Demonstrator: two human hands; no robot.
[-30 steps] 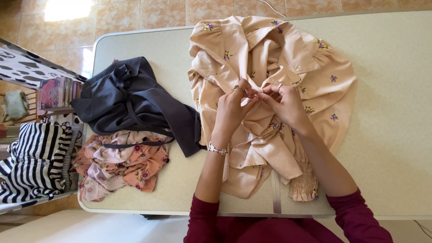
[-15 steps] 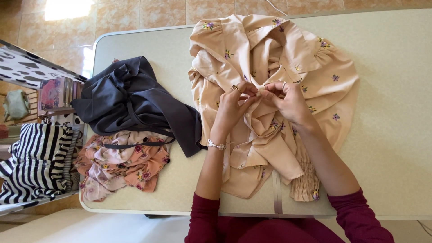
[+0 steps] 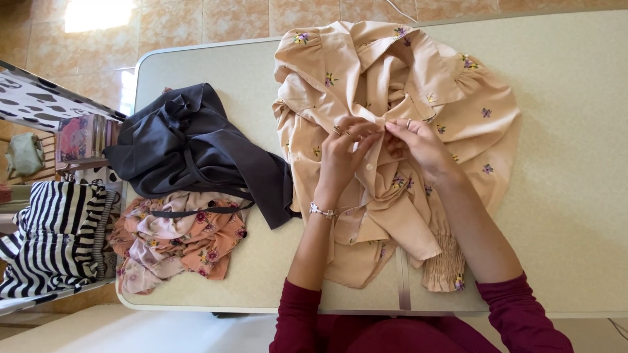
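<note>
Tiled floor in warm beige shows beyond a pale, speckled folding table (image 3: 575, 216), its centre seam running under the work. On the tabletop lies a peach dress (image 3: 392, 72) of thin woven cloth, scattered with small purple flower sprigs, crumpled into loose folds, with a shirred cuff hanging near the front edge. Left hand (image 3: 343, 153) and right hand (image 3: 418, 145) meet at the middle of the garment, fingertips of both pinched shut on the button placket, nearly touching each other; small pale buttons run down the strip below them. Judgement: the step in hand is working a button at the front opening, and the next move calls for fine fingertip control, holding the placket taut while the button passes its hole. Left of the dress, touching its edge, sits a dark grey garment (image 3: 190, 144), smooth and matte; just below that, a salmon floral garment (image 3: 183, 238), soft and rumpled. A striped black-and-white fabric (image 3: 49, 235) hangs off to the far left.
</note>
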